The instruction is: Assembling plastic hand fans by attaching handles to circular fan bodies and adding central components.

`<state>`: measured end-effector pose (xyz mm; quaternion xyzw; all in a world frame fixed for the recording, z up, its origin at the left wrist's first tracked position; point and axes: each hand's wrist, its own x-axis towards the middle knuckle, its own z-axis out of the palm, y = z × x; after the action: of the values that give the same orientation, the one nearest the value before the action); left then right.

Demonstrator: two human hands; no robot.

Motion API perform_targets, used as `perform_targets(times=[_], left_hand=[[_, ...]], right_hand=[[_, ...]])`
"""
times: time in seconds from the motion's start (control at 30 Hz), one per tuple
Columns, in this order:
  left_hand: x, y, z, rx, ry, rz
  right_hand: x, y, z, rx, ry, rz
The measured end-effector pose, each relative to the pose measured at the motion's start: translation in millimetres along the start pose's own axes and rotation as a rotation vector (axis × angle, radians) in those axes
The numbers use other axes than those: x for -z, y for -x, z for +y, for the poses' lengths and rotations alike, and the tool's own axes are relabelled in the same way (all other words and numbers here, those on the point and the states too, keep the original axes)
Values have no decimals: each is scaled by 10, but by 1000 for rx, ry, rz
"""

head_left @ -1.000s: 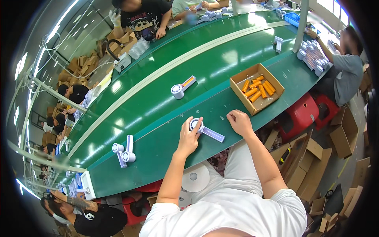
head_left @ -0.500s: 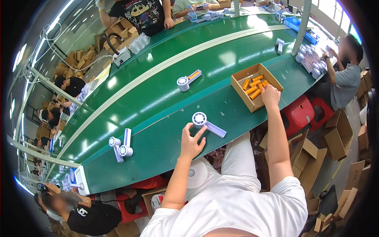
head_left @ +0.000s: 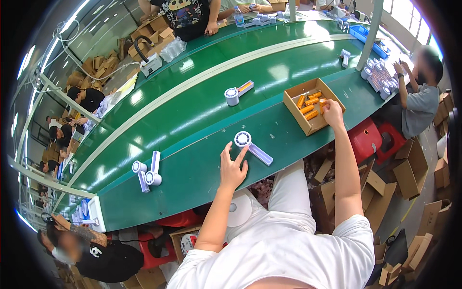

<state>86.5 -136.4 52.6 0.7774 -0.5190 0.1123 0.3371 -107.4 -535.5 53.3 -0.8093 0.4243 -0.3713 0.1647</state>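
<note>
A white handheld fan (head_left: 243, 139) with a round head and an open, trough-like handle lies on the green bench before me. My left hand (head_left: 233, 169) is beside it, fingers apart, with a fingertip at the join of head and handle. To the right stands a small cardboard box (head_left: 299, 122) holding several orange cylindrical batteries (head_left: 307, 110). My right hand (head_left: 333, 114) is over the box's near right side, its fingers pinched on an orange battery (head_left: 322, 102) whose pale end shows. The fingers partly hide that battery.
Two more open-handled fans (head_left: 147, 174) lie at the left of the bench. Past the bench edge, a fan with an orange battery in its handle (head_left: 232, 97) rides the green conveyor (head_left: 192, 103). A metal post (head_left: 370, 38) rises at right. Co-workers sit and stand around.
My right hand has drawn back a little with a battery between its fingers. On the conveyor the fan has moved right. My left hand stays by the near fan.
</note>
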Motion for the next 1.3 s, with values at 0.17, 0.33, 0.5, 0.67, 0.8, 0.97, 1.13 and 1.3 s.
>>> perform_targets(times=[0.17,0.33,0.5,0.67,0.8,0.97,1.13,1.3], left_hand=[[-5,24,0,-8,-119,53],[157,182,122,-70,164,215],[331,987,434,-195,301,-201],[84,1837,114,308,-132,-437],[183,1791,248,269,-289,-596],[127,1666,327,289,-403,-841],[675,1252,393,402,170,-998],[1221,821,494,321,967,-650]], right_hand=[[-1,50,-180,111,217,-317],[86,33,-194,86,200,-275],[200,146,-259,131,-152,140],[440,466,-789,-289,-1177,-37],[402,720,-1028,-481,-1641,-383],[204,1087,-1414,-592,-2012,-549],[409,1355,-1690,-585,-1992,-766],[449,1583,-1876,-397,-1722,-712]])
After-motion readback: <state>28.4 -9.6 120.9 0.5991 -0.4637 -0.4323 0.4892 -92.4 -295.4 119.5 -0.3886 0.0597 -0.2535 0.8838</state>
